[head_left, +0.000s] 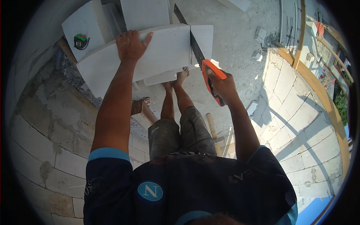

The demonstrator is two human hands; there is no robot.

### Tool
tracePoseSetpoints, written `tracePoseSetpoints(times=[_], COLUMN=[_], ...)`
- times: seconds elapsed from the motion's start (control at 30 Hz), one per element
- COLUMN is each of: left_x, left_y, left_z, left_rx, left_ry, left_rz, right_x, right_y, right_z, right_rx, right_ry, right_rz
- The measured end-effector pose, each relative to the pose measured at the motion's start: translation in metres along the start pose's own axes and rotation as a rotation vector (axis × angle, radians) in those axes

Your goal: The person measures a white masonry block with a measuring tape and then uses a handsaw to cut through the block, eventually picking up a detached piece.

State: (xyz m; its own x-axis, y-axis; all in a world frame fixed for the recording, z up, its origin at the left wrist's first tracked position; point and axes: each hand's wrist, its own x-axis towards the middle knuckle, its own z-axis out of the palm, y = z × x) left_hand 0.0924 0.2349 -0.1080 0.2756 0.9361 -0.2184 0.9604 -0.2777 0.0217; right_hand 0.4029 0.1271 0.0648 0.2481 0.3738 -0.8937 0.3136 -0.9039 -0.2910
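My left hand (131, 47) rests on top of a long white block (165, 45), thumb out and fingers apart near its far edge. My right hand (221, 84) is closed round the orange-and-black handle of a hand saw (195, 48). The toothed blade crosses the block near its right end, in a narrow gap or cut. A black-and-green tape measure (80, 42) lies on another white block (80, 26) to the upper left. My bare feet show just beyond the near edge of the long block.
Pale block walls (48, 157) curve round the left and right, with a timber board (315, 82) along the right one. More white blocks (144, 13) lie at the top. Rubble (92, 95), small block pieces (260, 33) and a wooden pole (210, 123) are on the concrete floor (240, 45).
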Motion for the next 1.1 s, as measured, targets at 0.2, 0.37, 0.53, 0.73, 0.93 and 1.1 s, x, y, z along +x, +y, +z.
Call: tracePoseSetpoints(times=[0.2,0.37,0.53,0.73,0.93,1.1], left_x=[0.009,0.0,0.0,0.013,0.0,0.008], left_y=[0.01,0.014,0.001,0.017,0.0,0.012], left_z=[0.005,0.012,0.006,-0.002,0.008,0.005], left_rx=[-0.015,-0.043,0.004,-0.01,-0.003,0.01], left_ry=[0.048,0.055,0.022,-0.008,0.039,0.059], left_rz=[0.026,0.037,0.015,0.021,0.01,0.03], right_x=[-0.024,0.041,-0.063,0.04,-0.04,-0.017], right_y=[0.002,-0.021,0.041,-0.024,0.053,0.034], right_z=[-0.022,-0.011,-0.017,-0.013,-0.004,0.0], right_rx=[0.028,0.033,0.051,0.07,0.034,0.066], right_ry=[0.018,-0.057,0.046,-0.056,0.05,0.092], right_rz=[0.138,0.102,-0.017,0.133,-0.045,-0.017])
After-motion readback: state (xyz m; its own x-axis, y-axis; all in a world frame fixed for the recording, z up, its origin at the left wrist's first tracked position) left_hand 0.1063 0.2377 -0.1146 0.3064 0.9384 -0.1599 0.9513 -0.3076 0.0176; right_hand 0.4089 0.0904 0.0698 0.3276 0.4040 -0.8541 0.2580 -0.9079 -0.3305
